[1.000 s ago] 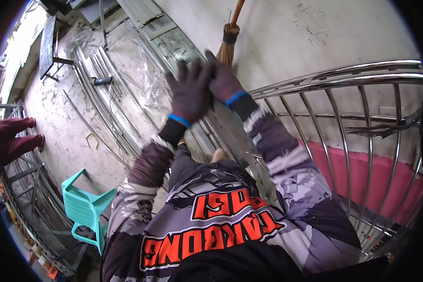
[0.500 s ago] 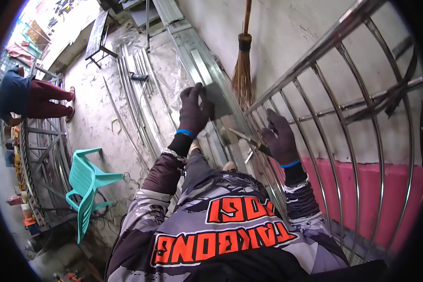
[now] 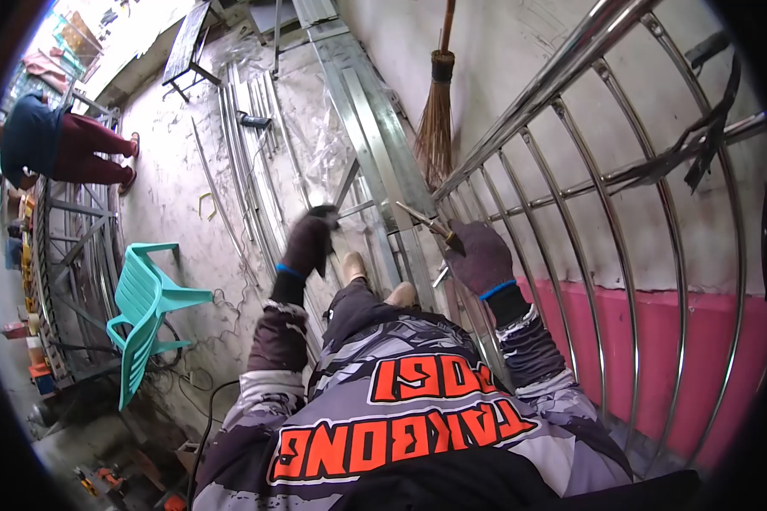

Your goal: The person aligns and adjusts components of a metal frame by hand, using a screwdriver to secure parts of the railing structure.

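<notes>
My right hand (image 3: 483, 258), in a dark glove with a blue cuff edge, is closed around a slim pointed tool (image 3: 426, 218) with a pale narrow blade and a darker handle. The tool points up and left over a long metal workpiece. My left hand (image 3: 308, 243), gloved the same way, is smeared by motion above the floor, left of the metal bench (image 3: 362, 111). Its fingers are too blurred to show whether they hold anything. Flat metal strips (image 3: 368, 128) lie lengthwise on the bench.
Shiny curved railing bars (image 3: 609, 204) stand close on my right. A broom (image 3: 435, 128) leans on the wall. Long metal tubes (image 3: 243, 162) lie on the floor, with a green plastic chair (image 3: 149, 298) at left. Another person (image 3: 68, 140) stands by a metal rack (image 3: 81, 230).
My left hand has moved down and left, away from the bench. The grey square plate beside it no longer shows there. My right hand has shifted left and slightly up with the tool.
</notes>
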A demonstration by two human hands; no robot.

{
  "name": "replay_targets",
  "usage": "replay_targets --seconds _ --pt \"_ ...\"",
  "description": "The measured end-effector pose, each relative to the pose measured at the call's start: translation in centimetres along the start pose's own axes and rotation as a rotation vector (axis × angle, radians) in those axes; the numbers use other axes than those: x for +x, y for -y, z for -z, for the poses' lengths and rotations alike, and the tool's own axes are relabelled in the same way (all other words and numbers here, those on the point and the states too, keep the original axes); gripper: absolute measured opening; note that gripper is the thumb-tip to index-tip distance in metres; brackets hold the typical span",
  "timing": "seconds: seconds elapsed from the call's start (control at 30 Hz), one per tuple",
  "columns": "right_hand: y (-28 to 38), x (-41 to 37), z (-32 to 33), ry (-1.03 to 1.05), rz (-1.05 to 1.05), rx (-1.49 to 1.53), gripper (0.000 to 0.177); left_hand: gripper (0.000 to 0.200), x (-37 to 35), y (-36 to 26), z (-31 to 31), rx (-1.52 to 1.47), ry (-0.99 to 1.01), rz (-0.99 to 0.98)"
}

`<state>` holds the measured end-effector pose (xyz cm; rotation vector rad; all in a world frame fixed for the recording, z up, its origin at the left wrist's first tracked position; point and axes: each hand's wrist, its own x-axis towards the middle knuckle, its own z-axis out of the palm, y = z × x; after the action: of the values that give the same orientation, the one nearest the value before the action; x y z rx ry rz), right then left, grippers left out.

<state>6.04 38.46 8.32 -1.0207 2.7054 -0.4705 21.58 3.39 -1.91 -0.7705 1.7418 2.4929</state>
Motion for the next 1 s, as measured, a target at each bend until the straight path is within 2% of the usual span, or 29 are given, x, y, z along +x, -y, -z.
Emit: replay_targets --seconds 0.03,0.1,0.17,0.23,0.37,0.43,0.47,0.5,0.57,0.7,0.77,0.8,0.83,0.9,0.93,0.97,1.0 --pt "-0.1 0.3 0.0 0.024 0.012 -0.021 0.05 0.048 -0.9 1.4 -1.5 0.051 0.115 0.084" --pt "-0.6 0.7 0.3 0.063 0.0 0.006 0.05 0.049 0.0 7.7 -4.9 0.713 0.414 -0.603" --pt "-0.6 0.8 0.7 0.128 -0.02 0.023 0.05 0.056 -4.4 2.1 -13.9 0.538 0.359 0.173" --pt "-0.3 1.0 1.2 0.165 -0.06 0.033 0.053 0.059 -4.2 2.1 -18.3 0.648 0.443 0.092" --pt "-1.4 1.3 0.6 0.17 -0.031 0.031 0.057 0.06 -0.8 4.2 -23.2 0.653 0.51 0.046" --pt "-1.6 1.5 0.7 0.221 -0.048 0.025 0.06 0.058 1.4 6.9 -24.3 0.582 0.411 -0.255" --pt "-2.2 1.6 0.2 0.224 -0.048 0.018 0.06 0.054 3.0 10.5 -25.0 0.367 0.472 -0.304" --pt "-2.6 1.5 -0.1 0.229 -0.05 0.012 0.061 0.054 2.9 10.3 -25.2 0.362 0.471 -0.305" --pt "-2.5 1.9 -0.2 0.26 -0.071 -0.01 0.061 0.05 2.9 9.6 -25.3 0.624 0.482 -0.3" --pt "-2.2 2.6 -0.1 0.296 -0.079 -0.003 0.061 0.05 3.0 9.2 -25.2 0.569 0.514 -0.343" --pt "-2.6 2.9 -0.5 0.299 -0.059 -0.029 0.061 0.05 3.7 10.7 -25.4 0.312 0.477 -0.394" --pt "-2.5 2.9 -0.5 0.27 -0.032 -0.029 0.055 0.054 4.0 11.7 -25.8 0.118 0.447 -0.477" --pt "-2.4 3.1 -0.5 0.237 -0.004 -0.031 0.049 0.054 3.6 11.1 -25.7 0.129 0.444 -0.489" --pt "-2.5 3.4 -0.6 0.222 0.026 -0.007 0.048 0.053 2.6 9.1 -25.6 0.556 0.383 -0.46" --pt "-2.3 3.6 -0.5 0.263 0.015 -0.056 0.049 0.057 4.0 12.1 -26.0 0.153 0.466 -0.41" --pt "-2.2 3.8 -0.4 0.305 0.003 -0.105 0.049 0.057 3.9 12.6 -26.4 0.161 0.464 -0.421" --pt "-2.3 4.0 -0.3 0.353 -0.023 -0.12 0.052 0.064 3.8 12.8 -26.7 0.019 0.458 -0.353"
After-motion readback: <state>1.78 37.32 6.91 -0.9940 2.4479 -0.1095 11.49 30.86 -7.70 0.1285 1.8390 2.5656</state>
